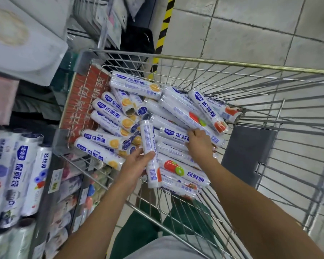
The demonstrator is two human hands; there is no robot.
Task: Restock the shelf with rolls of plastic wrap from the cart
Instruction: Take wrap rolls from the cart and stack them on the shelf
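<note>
1. The wire cart [213,60] takes up most of the view, standing on the tiled floor with its near rim against the person.
2. The shelf [43,217] runs down the left side, just beside the cart. A few shelf rolls [26,165] stand upright on it, and other packaged goods sit on the tiers below.
3. A pile of rolls [176,113] lies criss-crossed over the cart's left half, some with orange-slice labels and some with tomato-and-kiwi labels. There look to be well over a dozen, so I judge most of the restocking is still to do.
4. One held roll [150,146] is lifted clear above the pile, pointing away from the person and not yet at the shelf.
5. The left grip [133,165] is wrapped around the near half of that roll, with the thumb across its top.
6. The right grip [198,144] lies palm-down on the pile to the right, fingertips on a tomato-label roll. I cannot tell whether it has closed around the roll or only touches it.
7. I would say this is the gathering step: one roll is in hand and a second is being reached for.
</note>
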